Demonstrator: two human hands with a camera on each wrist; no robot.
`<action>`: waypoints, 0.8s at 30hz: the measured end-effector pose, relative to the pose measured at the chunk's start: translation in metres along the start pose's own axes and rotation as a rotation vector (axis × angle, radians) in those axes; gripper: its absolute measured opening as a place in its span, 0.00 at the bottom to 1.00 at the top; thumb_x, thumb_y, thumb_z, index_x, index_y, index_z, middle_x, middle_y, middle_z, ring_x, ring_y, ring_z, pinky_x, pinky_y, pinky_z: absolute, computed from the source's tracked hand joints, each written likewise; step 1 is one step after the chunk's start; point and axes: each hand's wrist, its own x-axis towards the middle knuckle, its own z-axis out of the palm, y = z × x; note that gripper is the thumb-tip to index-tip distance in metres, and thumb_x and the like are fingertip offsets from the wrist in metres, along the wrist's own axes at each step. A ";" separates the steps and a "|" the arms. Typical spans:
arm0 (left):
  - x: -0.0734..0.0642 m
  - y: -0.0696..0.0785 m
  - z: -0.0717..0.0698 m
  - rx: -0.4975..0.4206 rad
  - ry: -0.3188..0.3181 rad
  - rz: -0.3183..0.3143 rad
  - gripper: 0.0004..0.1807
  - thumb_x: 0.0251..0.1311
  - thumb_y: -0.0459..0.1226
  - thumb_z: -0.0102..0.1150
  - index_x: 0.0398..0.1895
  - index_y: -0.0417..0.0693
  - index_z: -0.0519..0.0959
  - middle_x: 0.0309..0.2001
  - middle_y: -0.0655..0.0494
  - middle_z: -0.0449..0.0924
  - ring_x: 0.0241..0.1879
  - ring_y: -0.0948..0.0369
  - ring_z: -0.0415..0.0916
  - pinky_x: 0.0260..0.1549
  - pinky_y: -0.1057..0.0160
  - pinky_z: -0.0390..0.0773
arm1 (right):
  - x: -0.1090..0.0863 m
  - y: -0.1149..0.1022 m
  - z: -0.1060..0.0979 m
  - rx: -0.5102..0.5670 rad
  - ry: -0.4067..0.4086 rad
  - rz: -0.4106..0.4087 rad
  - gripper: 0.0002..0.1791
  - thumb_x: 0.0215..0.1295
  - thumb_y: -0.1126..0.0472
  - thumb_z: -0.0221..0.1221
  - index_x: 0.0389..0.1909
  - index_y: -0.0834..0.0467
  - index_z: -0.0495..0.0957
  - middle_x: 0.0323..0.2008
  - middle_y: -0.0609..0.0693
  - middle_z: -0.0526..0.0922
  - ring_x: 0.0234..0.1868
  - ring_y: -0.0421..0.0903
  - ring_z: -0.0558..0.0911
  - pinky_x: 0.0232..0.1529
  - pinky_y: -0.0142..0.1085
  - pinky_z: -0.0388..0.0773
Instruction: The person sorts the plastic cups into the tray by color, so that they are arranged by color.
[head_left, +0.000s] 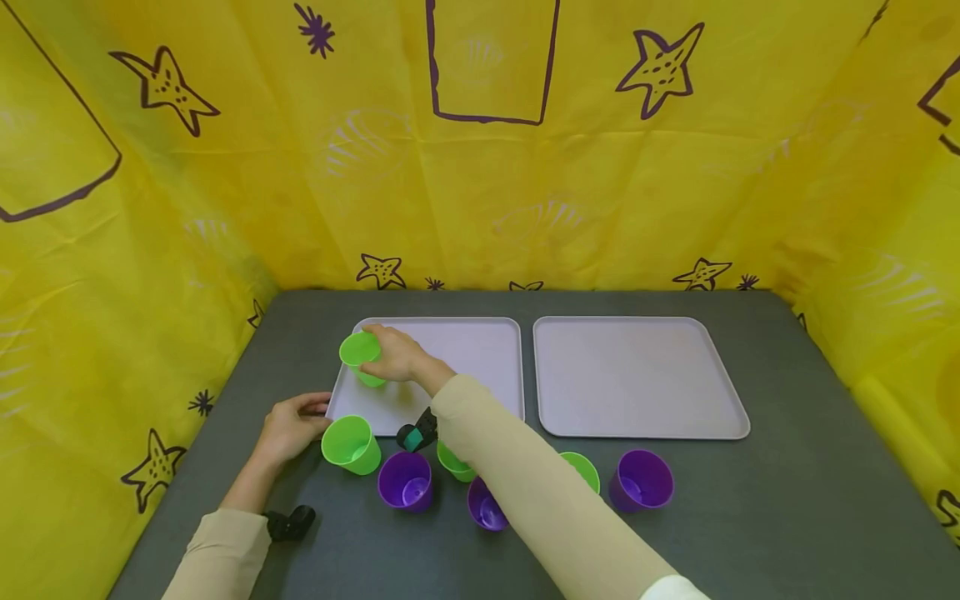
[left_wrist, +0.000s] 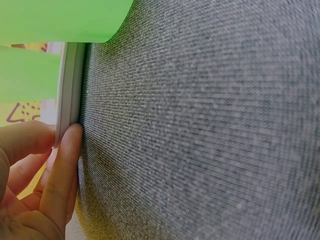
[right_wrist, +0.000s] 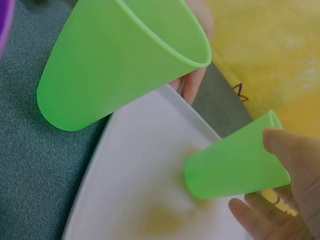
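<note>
At near edge of grey surface (head_left: 795, 517): beige L sleeve (head_left: 225, 546) w/ black wrist cam (head_left: 291, 523); beige R sleeve (head_left: 555, 500) runs diag. up across the middle, second wrist cam (head_left: 416, 429) by its cuff.

Next out, uneven row of cups, all upright, mouths up. L to R: front green cup (head_left: 351, 446), just beside near L corner of tray; purple cup (head_left: 405, 482); green cup, part hidden by R sleeve (head_left: 452, 464); purple cup, also part hidden (head_left: 486, 507); green cup poking out past sleeve (head_left: 585, 472); purple cup at R end (head_left: 641, 481).

L hand (head_left: 292, 429) at L side of L tray (head_left: 480, 358), near the front green cup. Fingers nearly closed, pinching tray rim: thumb one side, fingertips other (L wrist view).

R hand (head_left: 395, 354) reaches over same tray, toward its far L part. Fingers part-curled, thumb opp., gripping held green cup (head_left: 358, 352) near its mouth. Cup tilted; can't tell if base touches tray.

R tray (head_left: 637, 375) flat, just beside L tray, well apart from both hands.

Beyond: yellow cloth (head_left: 480, 192), dk starfish prints.
</note>
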 end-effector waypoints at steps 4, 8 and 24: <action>-0.001 0.001 0.000 -0.001 -0.004 -0.003 0.27 0.50 0.33 0.63 0.56 0.33 0.72 0.45 0.37 0.78 0.38 0.58 0.81 0.29 0.71 0.78 | 0.000 -0.001 0.001 0.010 0.006 0.009 0.38 0.59 0.53 0.59 0.68 0.58 0.56 0.62 0.53 0.69 0.61 0.46 0.70 0.61 0.31 0.64; -0.002 0.002 0.001 -0.017 -0.011 -0.006 0.27 0.50 0.32 0.63 0.56 0.34 0.72 0.45 0.36 0.77 0.38 0.57 0.81 0.30 0.70 0.79 | -0.001 -0.001 0.001 0.021 0.003 0.017 0.38 0.59 0.53 0.59 0.68 0.58 0.55 0.62 0.53 0.69 0.61 0.46 0.70 0.61 0.31 0.65; -0.003 0.001 0.002 -0.015 0.006 -0.003 0.26 0.51 0.31 0.61 0.56 0.32 0.72 0.46 0.35 0.77 0.38 0.57 0.81 0.30 0.71 0.79 | -0.014 -0.008 -0.019 -0.035 0.024 -0.065 0.37 0.61 0.51 0.58 0.69 0.52 0.55 0.64 0.54 0.64 0.62 0.47 0.68 0.59 0.36 0.68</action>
